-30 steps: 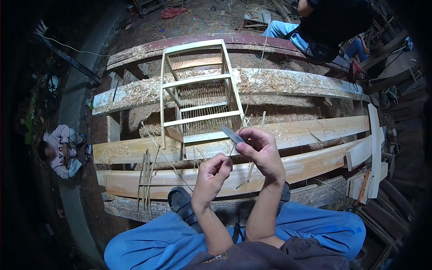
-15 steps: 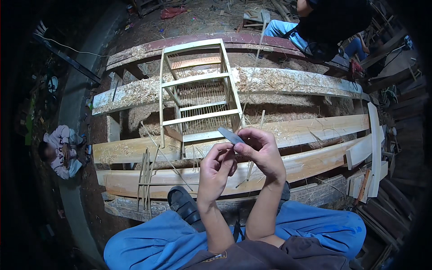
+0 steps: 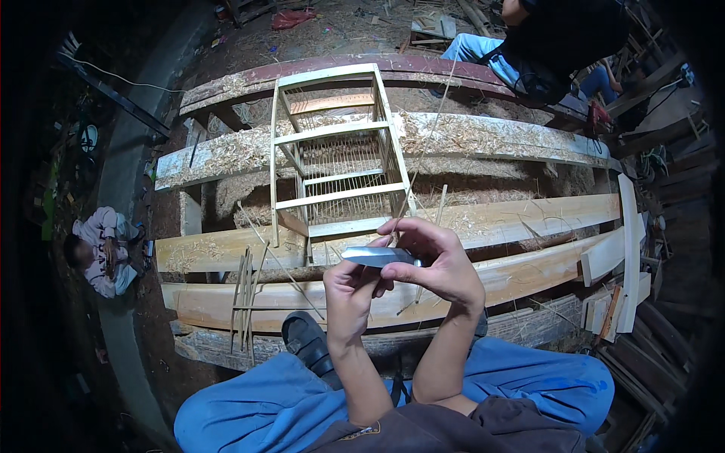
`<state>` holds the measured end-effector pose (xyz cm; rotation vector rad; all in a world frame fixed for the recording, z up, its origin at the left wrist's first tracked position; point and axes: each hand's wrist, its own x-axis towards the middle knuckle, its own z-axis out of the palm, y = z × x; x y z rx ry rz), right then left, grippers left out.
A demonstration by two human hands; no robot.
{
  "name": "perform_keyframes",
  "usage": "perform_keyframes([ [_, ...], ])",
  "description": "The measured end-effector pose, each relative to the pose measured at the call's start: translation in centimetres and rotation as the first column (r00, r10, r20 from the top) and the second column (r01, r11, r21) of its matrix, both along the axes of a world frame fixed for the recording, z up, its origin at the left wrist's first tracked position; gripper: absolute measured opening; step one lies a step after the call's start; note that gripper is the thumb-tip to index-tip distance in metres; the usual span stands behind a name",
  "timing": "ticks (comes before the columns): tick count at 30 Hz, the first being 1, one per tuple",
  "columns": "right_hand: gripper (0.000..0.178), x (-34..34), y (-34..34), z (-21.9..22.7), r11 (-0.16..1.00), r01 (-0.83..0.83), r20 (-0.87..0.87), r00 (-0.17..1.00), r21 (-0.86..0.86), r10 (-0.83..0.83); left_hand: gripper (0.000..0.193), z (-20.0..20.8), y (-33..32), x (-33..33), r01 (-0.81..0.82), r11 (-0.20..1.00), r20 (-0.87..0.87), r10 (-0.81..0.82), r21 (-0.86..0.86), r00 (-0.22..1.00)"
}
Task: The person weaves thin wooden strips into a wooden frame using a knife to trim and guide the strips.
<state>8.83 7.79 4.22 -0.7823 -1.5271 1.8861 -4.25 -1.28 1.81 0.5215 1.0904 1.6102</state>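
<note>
My right hand (image 3: 447,270) is closed around the handle of a knife, its broad grey blade (image 3: 371,257) pointing left and crossing just above my left fingers. Fingers pinched together, my left hand (image 3: 350,296) holds a thin bamboo strip (image 3: 432,130) that slants up and away past the frame's right side; its lower end is hidden behind the blade and fingers. Just beyond both hands stands a pale wooden cage frame (image 3: 332,137) with crossbars and rows of thin rods. To the left, several narrow bamboo strips (image 3: 243,296) lie across the nearer planks.
Long wooden planks (image 3: 544,215) run left to right, strewn with wood shavings (image 3: 483,134). Boards (image 3: 627,257) lean at the right end. A person in dark clothing (image 3: 563,41) sits at the far right; another person (image 3: 106,253) is low at the left.
The knife has turned so its blade lies nearly level, pointing left over my left hand. The bamboo strip's far end has come nearer. My left hand has shifted slightly left.
</note>
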Motion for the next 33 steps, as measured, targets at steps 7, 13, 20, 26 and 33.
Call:
perform_keyframes([
  [7, 0.051, 0.2, 0.0, 0.4, 0.999, -0.012, 0.021, 1.000, 0.031, 0.012, 0.038, -0.3, -0.3, -0.1, 0.027, 1.000, 0.073, -0.029, 0.016, 0.997],
  [13, 0.042, 0.9, 0.0, 0.2, 0.991, 0.007, 0.001, 1.000, 0.132, -0.007, 0.039, 0.1, -0.8, -0.5, 0.090, 0.996, 0.058, -0.090, 0.008, 0.994],
  [20, 0.050, 1.6, -0.1, -0.7, 0.992, 0.068, -0.033, 0.997, 0.108, -0.065, 0.035, 0.4, -1.0, -0.8, 0.173, 0.985, 0.040, -0.174, 0.024, 0.984],
  [26, 0.054, 2.1, 0.7, -0.5, 0.967, 0.249, 0.059, 0.966, 0.058, -0.252, 0.032, 0.9, -1.3, -1.5, 0.186, 0.982, 0.026, -0.185, -0.018, 0.982],
  [33, 0.041, 1.2, 1.1, -1.7, 0.918, 0.374, 0.014, 0.925, 0.132, -0.379, 0.031, 1.0, -1.3, -1.7, 0.202, 0.975, 0.105, -0.192, -0.089, 0.976],
])
